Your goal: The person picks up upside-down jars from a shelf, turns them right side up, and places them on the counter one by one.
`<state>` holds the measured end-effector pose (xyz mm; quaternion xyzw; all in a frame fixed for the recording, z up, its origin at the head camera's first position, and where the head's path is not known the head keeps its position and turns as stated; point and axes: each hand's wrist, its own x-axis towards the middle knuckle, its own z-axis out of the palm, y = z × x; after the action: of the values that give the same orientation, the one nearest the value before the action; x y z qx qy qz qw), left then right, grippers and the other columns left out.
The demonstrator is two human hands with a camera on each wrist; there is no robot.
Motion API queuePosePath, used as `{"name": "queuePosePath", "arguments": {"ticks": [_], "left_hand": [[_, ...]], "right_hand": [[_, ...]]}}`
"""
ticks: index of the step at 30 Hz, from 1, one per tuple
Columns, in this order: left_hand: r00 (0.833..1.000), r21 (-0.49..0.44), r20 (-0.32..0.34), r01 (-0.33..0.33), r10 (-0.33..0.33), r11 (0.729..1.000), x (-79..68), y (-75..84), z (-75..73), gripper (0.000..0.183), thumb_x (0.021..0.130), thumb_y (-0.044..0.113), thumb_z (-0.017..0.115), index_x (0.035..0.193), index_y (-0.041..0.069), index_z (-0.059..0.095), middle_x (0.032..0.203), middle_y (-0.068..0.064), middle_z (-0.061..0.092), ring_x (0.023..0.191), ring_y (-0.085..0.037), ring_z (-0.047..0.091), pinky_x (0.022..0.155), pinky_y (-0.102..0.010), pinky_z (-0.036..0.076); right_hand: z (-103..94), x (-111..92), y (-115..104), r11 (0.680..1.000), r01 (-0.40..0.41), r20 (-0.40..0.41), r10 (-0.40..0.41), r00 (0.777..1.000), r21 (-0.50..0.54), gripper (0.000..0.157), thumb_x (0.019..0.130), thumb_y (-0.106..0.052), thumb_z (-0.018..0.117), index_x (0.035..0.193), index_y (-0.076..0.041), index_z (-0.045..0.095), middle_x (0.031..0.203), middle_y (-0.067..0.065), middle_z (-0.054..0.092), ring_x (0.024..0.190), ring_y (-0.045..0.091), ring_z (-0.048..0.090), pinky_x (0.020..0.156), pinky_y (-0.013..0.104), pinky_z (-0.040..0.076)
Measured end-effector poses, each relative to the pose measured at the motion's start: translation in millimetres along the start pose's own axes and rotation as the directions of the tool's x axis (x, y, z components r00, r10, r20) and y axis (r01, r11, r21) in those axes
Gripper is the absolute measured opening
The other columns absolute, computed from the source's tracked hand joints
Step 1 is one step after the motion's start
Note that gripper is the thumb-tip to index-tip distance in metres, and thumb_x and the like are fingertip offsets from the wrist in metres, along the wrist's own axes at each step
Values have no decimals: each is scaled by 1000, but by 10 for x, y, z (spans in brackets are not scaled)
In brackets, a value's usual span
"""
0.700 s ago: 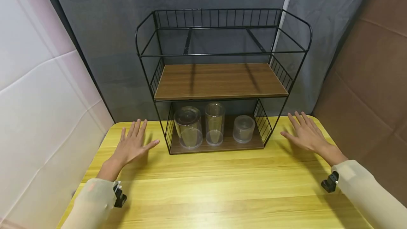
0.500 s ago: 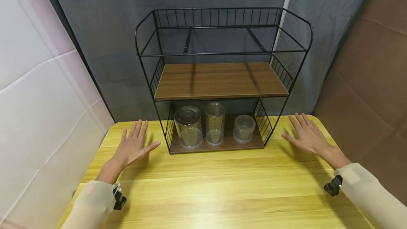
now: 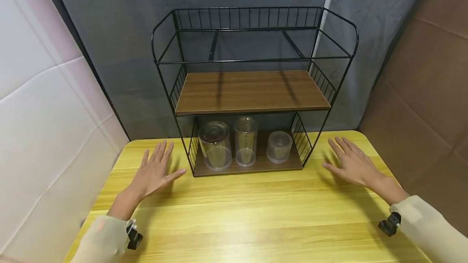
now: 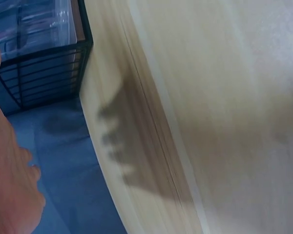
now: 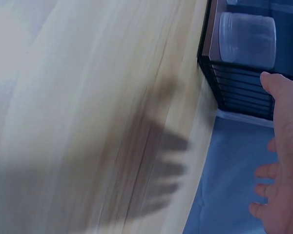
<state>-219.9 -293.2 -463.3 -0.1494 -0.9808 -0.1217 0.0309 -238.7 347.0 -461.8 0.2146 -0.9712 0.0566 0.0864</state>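
Left of the rack, my left hand (image 3: 154,173) hovers over the table with its fingers spread and its thumb toward the rack's lower corner. On the other side my right hand (image 3: 352,164) is held the same way, palm down and holding nothing. Between them stands a black wire rack (image 3: 252,113) with wooden boards. Its bottom board carries a wide clear jar (image 3: 215,146), a tall narrow clear jar (image 3: 246,141) and a short clear jar (image 3: 279,147). In the right wrist view the short jar (image 5: 247,40) shows just beyond my thumb.
The yellow wood-grain table (image 3: 234,214) reaches back to a grey curtain (image 3: 120,52). A white panel (image 3: 47,113) closes the left side and a brown panel (image 3: 427,92) the right. The rack's middle board (image 3: 252,90) bears only shadows; its top level is an open wire frame.
Both hands have drawn back slightly toward me, the right one a little more. The rack and jars appear shifted slightly left and up as the head view moves.
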Motion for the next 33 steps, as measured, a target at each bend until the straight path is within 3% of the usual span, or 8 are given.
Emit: {"name": "queuePosePath", "arguments": {"ticks": [7, 20, 27, 33], "left_hand": [[999, 15, -2, -42, 42, 999, -51, 97, 49, 107, 99, 67, 58, 170, 3, 9, 174, -28, 5, 161, -49, 7, 126, -71, 1], [989, 43, -74, -122, 125, 992, -163, 241, 96, 109, 96, 66, 63, 170, 3, 13, 174, -27, 14, 161, -46, 14, 127, -69, 9], [967, 78, -151, -194, 204, 978, -268, 231, 167, 110, 94, 66, 66, 169, 3, 16, 174, -24, 17, 161, -42, 18, 132, -57, 3], [932, 123, -224, -264, 286, 956, -353, 236, 200, 107, 94, 68, 64, 167, 1, 25, 168, -25, 33, 154, -45, 31, 133, -50, 3]], "right_hand": [[10, -80, -126, 998, 61, -31, -61, 998, -17, 89, 99, -55, 68, 158, 6, 41, 159, 37, 39, 146, 57, 37, 115, 70, 37], [-5, -213, -422, 994, 105, -10, -105, 994, 32, 88, 98, -54, 70, 159, 3, 42, 159, 30, 45, 144, 52, 44, 110, 69, 44], [-28, -268, -586, 986, 148, -13, -147, 989, 72, 87, 97, -55, 71, 158, 1, 45, 156, 27, 50, 140, 51, 50, 105, 69, 48], [-52, -291, -762, 982, 136, 28, -141, 990, 131, 87, 97, -58, 70, 157, 0, 46, 155, 26, 51, 137, 48, 54, 101, 67, 52]]}}
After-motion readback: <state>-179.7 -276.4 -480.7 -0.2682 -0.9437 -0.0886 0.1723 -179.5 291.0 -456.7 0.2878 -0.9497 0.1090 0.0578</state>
